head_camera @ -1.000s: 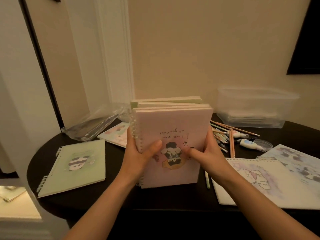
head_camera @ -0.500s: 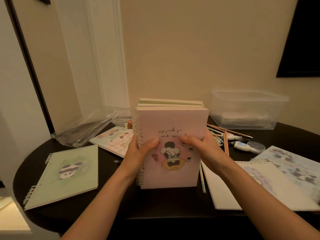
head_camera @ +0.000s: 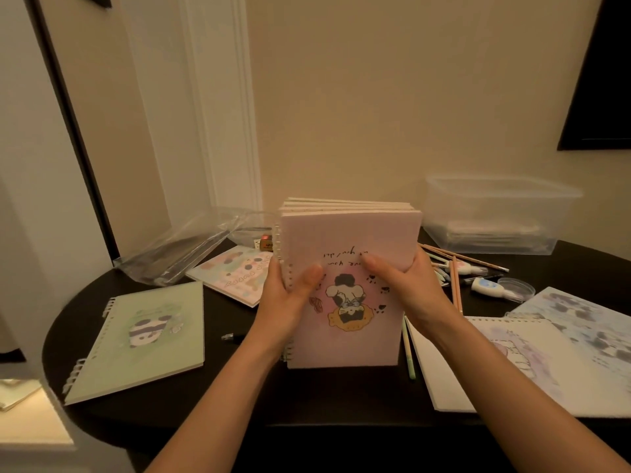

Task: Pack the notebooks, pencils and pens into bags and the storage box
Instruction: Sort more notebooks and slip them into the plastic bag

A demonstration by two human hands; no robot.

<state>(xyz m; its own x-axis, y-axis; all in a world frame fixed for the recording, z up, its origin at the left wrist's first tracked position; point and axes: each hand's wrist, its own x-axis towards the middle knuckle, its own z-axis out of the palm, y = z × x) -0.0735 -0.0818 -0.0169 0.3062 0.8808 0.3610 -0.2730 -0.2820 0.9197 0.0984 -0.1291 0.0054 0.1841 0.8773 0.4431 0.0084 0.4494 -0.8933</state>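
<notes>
Pink card fronts the stack of notebooks [head_camera: 348, 295], which stands upright on its lower edge on the dark table [head_camera: 239, 390], with the spiral binding on the left and the cartoon print upside down. The left hand [head_camera: 290, 302] grips the spiral side, its thumb laid across the front cover and its fingers hidden behind the stack. The right hand [head_camera: 409, 291] clasps the opposite edge in the same way, thumb pressed on the cover just under the handwriting. Several more covers show behind the pink one, their top edges roughly level. Left of the left hand a green notebook [head_camera: 143, 336] with a panda lies flat. Beyond it, closer to that hand, a pastel notebook [head_camera: 235, 274] also lies flat, with a small eraser [head_camera: 267, 246] just past it. Further back on the same side a clear plastic bag [head_camera: 184, 247] slumps against the wall. Right of the right hand lie loose pencils [head_camera: 456, 285] and a white correction roller [head_camera: 488, 288]. A pale green pen [head_camera: 408, 349] rests just beside the stack's lower corner. Under the right forearm a pale notebook [head_camera: 512, 367] lies flat, and a blue notebook [head_camera: 587, 319] is partly tucked beneath its far edge. Beyond the pencils, against the wall, sits the clear storage box [head_camera: 498, 216]; something flat lies in its bottom, too blurred to tell.
</notes>
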